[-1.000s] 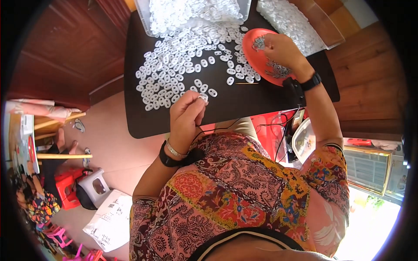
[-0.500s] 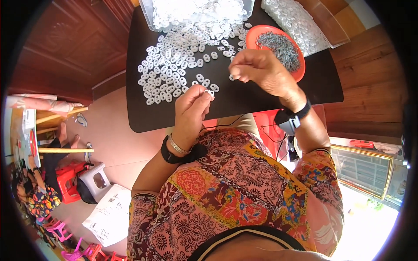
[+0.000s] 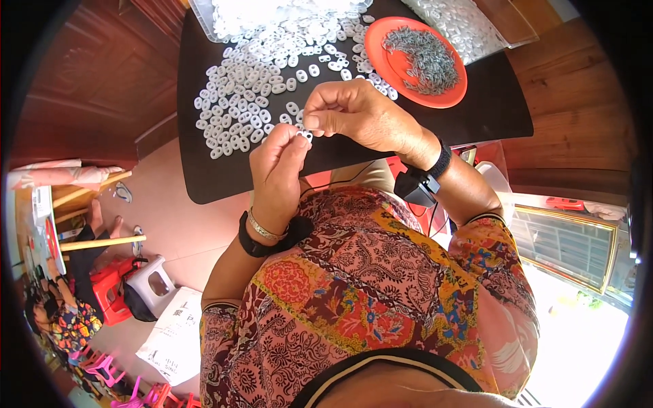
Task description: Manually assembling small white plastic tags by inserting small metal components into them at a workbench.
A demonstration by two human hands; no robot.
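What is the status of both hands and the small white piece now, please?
Left hand and right hand both pinch one small white piece above the black table. Loose white pieces and orange plate lie behind. Nothing blocks.

- We see a white printed bag or sheet [image 3: 173,340] with dark lettering, lying crumpled on the floor just beside the grey-and-red stools [image 3: 132,289], on their lower right.
- We find no other package, sign or screen that we can tell.
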